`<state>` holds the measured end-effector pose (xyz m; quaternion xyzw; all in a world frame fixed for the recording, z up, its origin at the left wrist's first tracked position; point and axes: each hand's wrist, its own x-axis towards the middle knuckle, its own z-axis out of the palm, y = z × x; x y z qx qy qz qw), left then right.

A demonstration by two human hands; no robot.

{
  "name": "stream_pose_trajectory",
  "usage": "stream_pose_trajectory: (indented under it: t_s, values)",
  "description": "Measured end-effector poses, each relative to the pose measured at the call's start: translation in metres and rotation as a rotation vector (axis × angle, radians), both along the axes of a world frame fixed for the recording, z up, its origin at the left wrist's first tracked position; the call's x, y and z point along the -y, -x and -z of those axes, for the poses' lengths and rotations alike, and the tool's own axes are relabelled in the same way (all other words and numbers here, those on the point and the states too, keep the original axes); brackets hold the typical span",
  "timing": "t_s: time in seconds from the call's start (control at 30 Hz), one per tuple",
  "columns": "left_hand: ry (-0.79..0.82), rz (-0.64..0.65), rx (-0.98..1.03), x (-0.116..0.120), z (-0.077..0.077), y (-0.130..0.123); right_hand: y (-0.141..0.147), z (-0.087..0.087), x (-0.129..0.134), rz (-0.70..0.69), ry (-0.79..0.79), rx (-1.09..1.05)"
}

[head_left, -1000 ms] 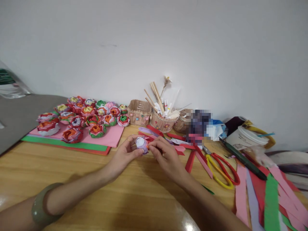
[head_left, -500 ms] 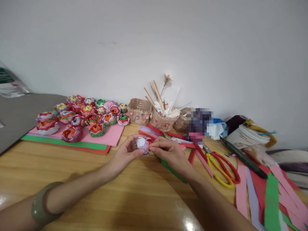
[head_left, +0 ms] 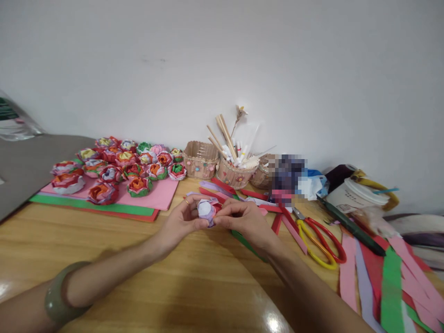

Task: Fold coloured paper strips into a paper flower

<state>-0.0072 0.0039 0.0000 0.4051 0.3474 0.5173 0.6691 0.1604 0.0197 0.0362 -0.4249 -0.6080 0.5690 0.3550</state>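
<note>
A small paper flower (head_left: 206, 210), white in the middle with lilac outer folds, is held above the wooden table between both hands. My left hand (head_left: 189, 216) closes on its left side, thumb in front and fingers behind. With thumb and index pinched together, my right hand (head_left: 241, 221) grips the flower's right edge; the fingertips cover the fold there. Farther left, several finished-looking paper flowers (head_left: 103, 192) in red, orange, green and white stand on a stack of coloured paper sheets (head_left: 161, 192).
Behind the hands stand decorated baskets (head_left: 199, 162), one holding sticks and pens. Red and yellow scissors (head_left: 319, 245) lie to the right, beside a dark green pen-like tool (head_left: 354, 229) and cut paper strips (head_left: 391, 286). A white lidded tub (head_left: 357, 196) stands behind them.
The paper flower has turned slightly between my fingers and its white middle faces me more. My right fingertips have shifted a little down along its edge.
</note>
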Motion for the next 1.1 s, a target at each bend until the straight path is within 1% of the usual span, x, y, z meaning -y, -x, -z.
stream_pose_trajectory:
  t_s: [0.1,0.17,0.3,0.37,0.47,0.57,0.7,0.8,0.93,1.1]
  values:
    - [0.015,0.019,-0.005,0.0,0.0,0.001,-0.002,-0.004,0.0,-0.061,0.001,0.009]
    - [0.039,0.008,-0.013,0.0,0.0,0.001,-0.003,-0.006,-0.001,-0.091,-0.05,0.051]
    - [0.07,-0.023,-0.038,0.0,-0.002,0.0,-0.003,-0.007,-0.001,-0.066,-0.211,0.144]
    - [0.067,-0.019,-0.061,0.0,-0.004,0.0,-0.002,-0.005,-0.001,-0.04,-0.239,0.175]
    - [0.061,-0.021,-0.076,0.0,-0.005,0.0,-0.002,-0.004,-0.001,-0.012,-0.221,0.201]
    - [0.059,-0.011,-0.065,0.0,-0.002,0.001,-0.001,-0.006,0.0,-0.003,-0.187,0.195]
    - [0.044,0.031,-0.059,-0.001,0.003,0.002,0.0,-0.008,0.001,-0.006,-0.128,0.187]
    - [0.03,0.059,-0.083,-0.002,0.004,0.003,0.002,-0.006,0.002,0.011,-0.1,0.203]
    - [0.034,0.067,-0.099,-0.003,0.004,0.003,0.003,-0.002,0.001,0.029,-0.151,0.182]
    - [0.008,0.082,-0.085,-0.003,0.007,0.005,-0.001,-0.004,0.0,-0.055,-0.223,0.105]
